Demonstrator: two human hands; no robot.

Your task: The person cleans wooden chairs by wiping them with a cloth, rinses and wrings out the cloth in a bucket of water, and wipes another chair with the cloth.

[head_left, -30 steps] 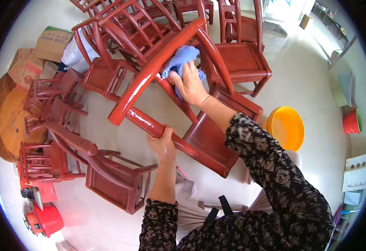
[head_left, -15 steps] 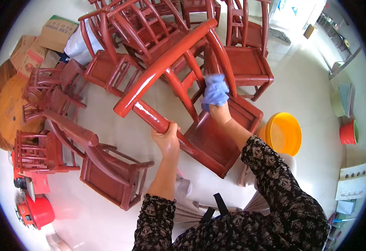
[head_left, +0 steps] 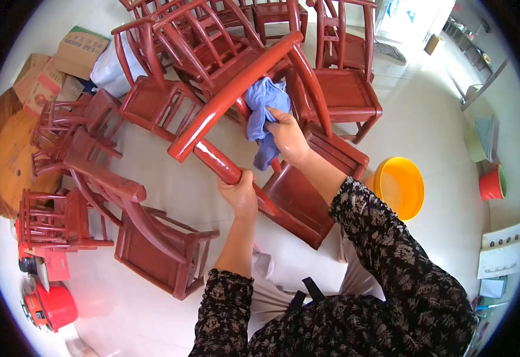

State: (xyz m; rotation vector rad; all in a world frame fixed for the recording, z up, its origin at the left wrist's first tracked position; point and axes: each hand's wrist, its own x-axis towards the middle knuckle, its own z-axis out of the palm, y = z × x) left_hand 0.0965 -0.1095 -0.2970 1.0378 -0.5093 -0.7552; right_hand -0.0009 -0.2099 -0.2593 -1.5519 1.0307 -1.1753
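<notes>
Directly in front of me stands a red wooden chair [head_left: 298, 205], its top rail and back posts shiny. My left hand [head_left: 238, 191] is wrapped round the near back post, below the top rail. A blue cloth [head_left: 266, 119] is bunched in my right hand [head_left: 286, 136], pressed against the slats inside the chair back. Part of the cloth hangs down towards the seat. The cloth hides the middle of the slats.
More red chairs [head_left: 346, 92] crowd the back, and another chair [head_left: 159, 250] stands at my left. On the right are a yellow bucket [head_left: 400, 187] and a red pot [head_left: 492, 183]. Cardboard boxes [head_left: 81, 50], a round wooden tabletop [head_left: 16, 154] and a red bucket [head_left: 58, 303] line the left.
My right hand has moved left with the cloth, from the far back post side to the middle slats. My left hand keeps its hold on the near post.
</notes>
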